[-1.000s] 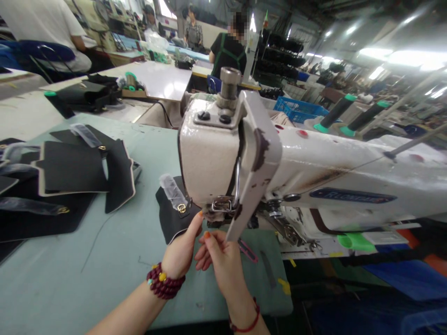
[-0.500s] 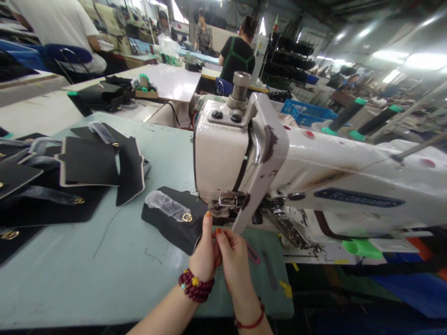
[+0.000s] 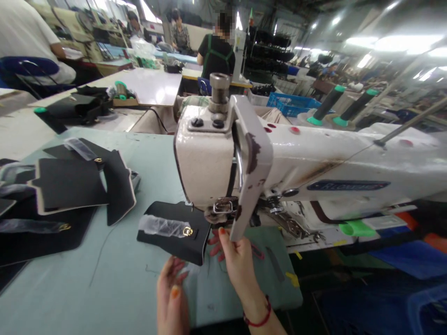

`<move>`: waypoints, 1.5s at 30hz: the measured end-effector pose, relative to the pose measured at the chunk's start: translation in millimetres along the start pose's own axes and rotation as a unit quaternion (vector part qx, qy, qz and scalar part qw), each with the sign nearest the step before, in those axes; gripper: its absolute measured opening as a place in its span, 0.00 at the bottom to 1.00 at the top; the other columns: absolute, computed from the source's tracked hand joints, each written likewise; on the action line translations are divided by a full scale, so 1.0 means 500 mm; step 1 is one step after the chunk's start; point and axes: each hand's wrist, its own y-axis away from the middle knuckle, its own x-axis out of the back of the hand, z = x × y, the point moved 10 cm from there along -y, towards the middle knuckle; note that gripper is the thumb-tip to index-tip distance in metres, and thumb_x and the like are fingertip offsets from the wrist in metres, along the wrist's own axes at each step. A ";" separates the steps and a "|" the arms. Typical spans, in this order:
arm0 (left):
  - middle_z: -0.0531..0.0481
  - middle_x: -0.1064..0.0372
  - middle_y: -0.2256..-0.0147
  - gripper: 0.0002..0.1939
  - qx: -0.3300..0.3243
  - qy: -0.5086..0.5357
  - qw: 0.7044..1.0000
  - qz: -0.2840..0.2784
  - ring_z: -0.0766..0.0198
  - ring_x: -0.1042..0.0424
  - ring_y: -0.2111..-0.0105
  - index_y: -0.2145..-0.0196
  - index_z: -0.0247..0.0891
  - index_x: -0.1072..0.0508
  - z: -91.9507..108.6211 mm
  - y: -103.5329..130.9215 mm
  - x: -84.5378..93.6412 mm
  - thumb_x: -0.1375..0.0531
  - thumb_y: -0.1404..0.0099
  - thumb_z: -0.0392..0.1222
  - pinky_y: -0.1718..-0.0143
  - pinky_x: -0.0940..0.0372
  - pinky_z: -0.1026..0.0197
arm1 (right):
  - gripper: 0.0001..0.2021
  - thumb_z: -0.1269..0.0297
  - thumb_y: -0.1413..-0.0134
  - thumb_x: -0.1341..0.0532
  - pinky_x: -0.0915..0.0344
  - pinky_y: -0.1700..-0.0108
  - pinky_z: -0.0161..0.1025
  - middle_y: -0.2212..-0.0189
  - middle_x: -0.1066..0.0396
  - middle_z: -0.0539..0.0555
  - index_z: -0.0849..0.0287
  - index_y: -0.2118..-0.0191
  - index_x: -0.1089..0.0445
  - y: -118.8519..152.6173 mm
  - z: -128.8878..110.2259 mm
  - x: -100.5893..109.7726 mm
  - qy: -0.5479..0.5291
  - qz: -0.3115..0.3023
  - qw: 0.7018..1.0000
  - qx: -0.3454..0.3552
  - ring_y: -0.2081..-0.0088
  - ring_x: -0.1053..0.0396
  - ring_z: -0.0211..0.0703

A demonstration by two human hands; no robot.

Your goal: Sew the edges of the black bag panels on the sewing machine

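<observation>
A black leather piece (image 3: 164, 209) lies flat on the green table, its right edge at the sewing machine's needle area. On it is a strap wrapped in clear plastic (image 3: 160, 226) with a gold-coloured metal ring (image 3: 187, 231). My left hand (image 3: 172, 295) is just in front of the piece, apart from it, fingers loosely curled and apart, holding nothing. By the presser foot, my right hand (image 3: 239, 265) has its thumb raised and its fingers spread near the leather's right edge, with nothing visible in it. The sewing machine head (image 3: 206, 158) stands right above.
More black leather pieces (image 3: 73, 184) with wrapped straps are piled at the left. A pink loop (image 3: 257, 251) and yellow tape (image 3: 292, 279) lie right of my right hand. Thread spools (image 3: 328, 104) stand behind the machine arm. Co-workers sit at tables farther back.
My left hand has come away from the leather and my right hand, moving toward me and left. My right hand's fingers have spread. The leather piece has turned slightly; the view has shifted right.
</observation>
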 end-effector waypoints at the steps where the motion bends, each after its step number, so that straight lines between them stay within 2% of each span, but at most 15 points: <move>1: 0.42 0.45 0.42 0.35 -0.055 0.001 0.998 0.015 0.38 0.41 0.44 0.40 0.49 0.47 0.021 -0.012 0.047 0.54 0.41 0.66 0.56 0.33 0.42 | 0.22 0.47 0.41 0.47 0.44 0.79 0.28 0.77 0.35 0.51 0.64 0.71 0.33 0.000 -0.002 -0.006 0.000 0.001 1.000 0.004 0.79 0.38 0.33; 2: 0.42 0.46 0.40 0.33 -0.102 -0.042 0.994 0.009 0.37 0.45 0.41 0.39 0.47 0.46 0.046 -0.033 0.079 0.53 0.39 0.62 0.49 0.38 0.38 | 0.22 0.47 0.41 0.47 0.44 0.78 0.28 0.78 0.36 0.51 0.64 0.72 0.34 -0.002 -0.005 -0.012 0.006 0.005 1.000 0.014 0.79 0.39 0.32; 4: 0.43 0.45 0.40 0.25 -0.180 -0.203 0.958 -0.098 0.42 0.47 0.40 0.42 0.46 0.40 0.097 -0.096 0.071 0.48 0.35 0.50 0.41 0.49 0.36 | 0.23 0.48 0.40 0.47 0.46 0.77 0.28 0.81 0.41 0.49 0.63 0.77 0.38 -0.006 -0.019 -0.026 0.033 0.018 0.998 0.048 0.78 0.42 0.31; 6: 0.42 0.50 0.38 0.26 -0.290 -0.295 0.881 -0.229 0.42 0.51 0.38 0.38 0.46 0.45 0.154 -0.152 0.012 0.50 0.33 0.49 0.39 0.53 0.34 | 0.24 0.50 0.40 0.47 0.48 0.76 0.28 0.83 0.44 0.48 0.63 0.80 0.41 -0.012 -0.030 -0.042 0.061 0.032 0.995 0.075 0.78 0.45 0.31; 8: 0.40 0.53 0.37 0.32 -0.374 -0.351 0.786 -0.347 0.40 0.54 0.37 0.36 0.45 0.52 0.186 -0.187 -0.058 0.49 0.34 0.53 0.40 0.52 0.35 | 0.23 0.51 0.40 0.47 0.49 0.76 0.29 0.83 0.43 0.48 0.63 0.80 0.39 -0.017 -0.034 -0.052 0.070 0.041 0.993 0.083 0.78 0.46 0.31; 10: 0.38 0.51 0.38 0.38 -0.425 -0.370 0.724 -0.398 0.41 0.52 0.38 0.35 0.44 0.56 0.211 -0.204 -0.104 0.47 0.37 0.58 0.39 0.53 0.36 | 0.22 0.52 0.41 0.47 0.49 0.76 0.30 0.82 0.40 0.49 0.64 0.79 0.36 -0.021 -0.037 -0.052 0.067 0.046 0.994 0.079 0.77 0.45 0.32; 12: 0.39 0.47 0.41 0.39 -0.435 -0.390 0.696 -0.418 0.44 0.45 0.41 0.35 0.45 0.55 0.227 -0.199 -0.130 0.46 0.38 0.59 0.40 0.47 0.40 | 0.20 0.54 0.42 0.46 0.48 0.75 0.29 0.81 0.38 0.50 0.64 0.78 0.33 -0.022 -0.040 -0.042 0.063 0.045 0.994 0.072 0.76 0.43 0.33; 15: 0.41 0.44 0.45 0.36 -0.401 -0.442 0.701 -0.390 0.47 0.40 0.46 0.37 0.48 0.49 0.245 -0.177 -0.131 0.44 0.38 0.58 0.45 0.39 0.46 | 0.16 0.57 0.44 0.44 0.46 0.73 0.29 0.76 0.33 0.51 0.65 0.74 0.30 -0.024 -0.039 -0.024 0.052 0.025 0.997 0.044 0.72 0.39 0.35; 17: 0.41 0.45 0.46 0.35 -0.385 -0.464 0.711 -0.361 0.48 0.40 0.47 0.37 0.48 0.47 0.259 -0.162 -0.123 0.44 0.38 0.58 0.46 0.39 0.46 | 0.15 0.56 0.45 0.42 0.45 0.72 0.28 0.73 0.31 0.51 0.65 0.71 0.28 -0.026 -0.035 -0.015 0.041 0.014 0.999 0.026 0.70 0.37 0.36; 20: 0.42 0.46 0.45 0.34 -0.385 -0.469 0.712 -0.354 0.49 0.41 0.47 0.37 0.49 0.48 0.269 -0.148 -0.122 0.45 0.37 0.57 0.45 0.40 0.46 | 0.16 0.55 0.46 0.41 0.44 0.71 0.29 0.73 0.31 0.52 0.65 0.70 0.27 -0.029 -0.025 -0.008 0.033 0.018 0.999 0.012 0.70 0.36 0.36; 23: 0.44 0.44 0.45 0.32 -0.390 -0.467 0.710 -0.356 0.50 0.41 0.46 0.37 0.48 0.48 0.270 -0.153 -0.125 0.45 0.36 0.55 0.44 0.41 0.47 | 0.17 0.54 0.46 0.42 0.44 0.72 0.29 0.74 0.31 0.52 0.65 0.71 0.27 -0.031 -0.019 -0.010 0.037 0.034 0.999 0.011 0.71 0.37 0.36; 28: 0.43 0.43 0.45 0.28 -0.400 -0.471 0.710 -0.338 0.50 0.41 0.47 0.41 0.47 0.41 0.284 -0.164 -0.128 0.45 0.36 0.55 0.47 0.38 0.47 | 0.16 0.56 0.47 0.41 0.46 0.74 0.29 0.74 0.30 0.53 0.65 0.74 0.27 -0.031 -0.041 0.000 0.070 0.084 0.993 0.040 0.70 0.36 0.38; 41: 0.42 0.38 0.48 0.25 -0.405 -0.466 0.714 -0.331 0.51 0.38 0.49 0.45 0.41 0.34 0.304 -0.174 -0.145 0.47 0.35 0.55 0.47 0.39 0.47 | 0.16 0.57 0.45 0.42 0.46 0.73 0.30 0.74 0.31 0.53 0.66 0.73 0.29 -0.035 -0.034 0.004 0.091 0.100 0.990 0.042 0.71 0.36 0.37; 43: 0.41 0.38 0.49 0.25 -0.406 -0.462 0.719 -0.325 0.50 0.38 0.50 0.46 0.40 0.33 0.307 -0.177 -0.145 0.46 0.35 0.56 0.48 0.39 0.46 | 0.18 0.55 0.43 0.44 0.44 0.72 0.30 0.75 0.32 0.53 0.65 0.74 0.30 -0.024 -0.044 0.002 0.090 0.086 0.991 0.058 0.71 0.36 0.36; 45: 0.41 0.38 0.49 0.26 -0.404 -0.455 0.723 -0.327 0.50 0.37 0.51 0.47 0.39 0.33 0.305 -0.180 -0.146 0.45 0.37 0.57 0.49 0.37 0.46 | 0.20 0.52 0.40 0.46 0.43 0.72 0.29 0.75 0.34 0.52 0.64 0.72 0.32 -0.010 -0.043 -0.014 0.070 0.029 0.995 0.062 0.72 0.36 0.35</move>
